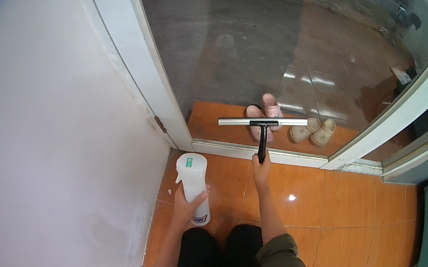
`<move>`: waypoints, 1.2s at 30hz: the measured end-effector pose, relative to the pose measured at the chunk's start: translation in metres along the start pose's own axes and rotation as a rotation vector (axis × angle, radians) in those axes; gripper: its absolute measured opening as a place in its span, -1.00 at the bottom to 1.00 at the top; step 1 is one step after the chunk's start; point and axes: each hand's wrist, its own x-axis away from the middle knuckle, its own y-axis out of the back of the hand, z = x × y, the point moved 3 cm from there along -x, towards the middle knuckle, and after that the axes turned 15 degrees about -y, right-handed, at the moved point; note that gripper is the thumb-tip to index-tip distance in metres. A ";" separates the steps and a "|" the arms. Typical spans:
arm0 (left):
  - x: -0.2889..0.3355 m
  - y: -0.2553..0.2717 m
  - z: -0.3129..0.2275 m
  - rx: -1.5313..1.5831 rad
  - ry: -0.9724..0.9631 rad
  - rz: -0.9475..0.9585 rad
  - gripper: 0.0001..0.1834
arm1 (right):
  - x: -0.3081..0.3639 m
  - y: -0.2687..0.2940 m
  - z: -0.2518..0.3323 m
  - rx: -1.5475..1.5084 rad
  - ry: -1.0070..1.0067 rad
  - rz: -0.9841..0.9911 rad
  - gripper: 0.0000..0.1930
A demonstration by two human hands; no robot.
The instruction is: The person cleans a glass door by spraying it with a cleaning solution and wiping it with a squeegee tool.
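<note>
Squeegee [264, 123] up before the glass [248, 36], right hand [260, 171] closed round its handle [262, 143] so the blade [236, 122] lies crosswise; contact is hard to tell. Left hand [185, 204] wraps the bottle [193, 181] mid-body near the wall [64, 136], keeping it steady.

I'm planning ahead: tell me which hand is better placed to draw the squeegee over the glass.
Probably the right hand: it grips the squeegee by its handle, bar in front of the glass. The left hand holds a white spray bottle.

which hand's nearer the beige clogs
Right hand: it grips the squeegee, lower and left of the beige clogs in view; the left hand, holding the spray bottle, is farther left.
</note>
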 end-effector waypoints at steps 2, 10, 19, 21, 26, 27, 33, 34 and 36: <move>0.001 -0.006 0.005 -0.008 0.001 0.018 -0.52 | -0.009 0.010 0.019 0.017 0.048 0.003 -0.80; 0.003 -0.039 0.011 -0.038 0.025 0.066 -0.52 | -0.021 0.040 -0.093 0.139 -0.055 -0.101 -0.80; 0.005 -0.054 0.015 -0.104 0.041 0.120 -0.54 | 0.009 0.088 -0.150 0.239 -0.274 -0.162 -0.71; 0.005 -0.065 0.015 -0.093 0.047 0.141 -0.54 | 0.010 0.107 -0.112 0.210 -0.149 -0.164 -0.71; 0.009 -0.095 0.012 -0.011 0.025 0.189 -0.55 | -0.027 0.139 0.016 0.203 0.144 -0.195 -0.71; 0.011 -0.103 0.010 -0.004 0.023 0.205 -0.55 | -0.035 0.146 0.034 0.228 0.178 -0.236 -0.71; 0.019 -0.121 0.010 -0.031 0.029 0.238 -0.52 | -0.069 0.173 0.029 0.268 0.077 -0.367 -0.75; 0.019 -0.127 0.009 -0.034 0.027 0.254 -0.52 | -0.073 0.183 0.005 0.257 0.054 -0.417 -0.76; 0.021 -0.130 0.011 -0.042 0.030 0.253 -0.52 | -0.072 0.191 -0.057 0.159 -0.118 -0.321 -0.77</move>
